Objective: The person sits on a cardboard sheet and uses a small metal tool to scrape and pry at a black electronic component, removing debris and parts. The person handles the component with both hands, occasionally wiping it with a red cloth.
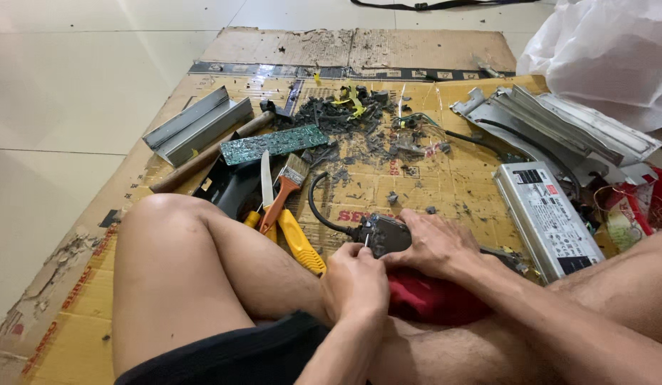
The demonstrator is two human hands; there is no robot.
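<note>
Person sits cross-legged on a cardboard sheet [430,185] on a tiled floor, head view looking down.

Right hand [434,242] lies palm-down over a dark block [385,234] with a black cable [318,207] looping out at 10 o'clock; fingers spread and pressed on the block, holding it down. The block sits at frame centre, low, on a red cloth [430,299] over the lap.

Left hand [353,281] is curled into a loose fist at 7 o'clock of the block, fingertips pinched together on something small and pale at the block's near edge; cannot tell what it is.

At 10 o'clock of the hands: paintbrush [286,187] with an orange handle, knife [266,180] just beside it, yellow-handled pliers [295,239] touching the left knee. Further out at 11 o'clock: green circuit board [274,145], hammer [209,155] with a wooden handle, 2 grey metal channels [195,125].

At 12 o'clock: pile of black broken bits [345,114] with yellow scraps and loose wires.

At 2 o'clock: silver metal box [548,217] with a label, lying flat near the right forearm. Behind it, bent metal casings [559,117]. White plastic bag [609,50] at the top right corner.
</note>
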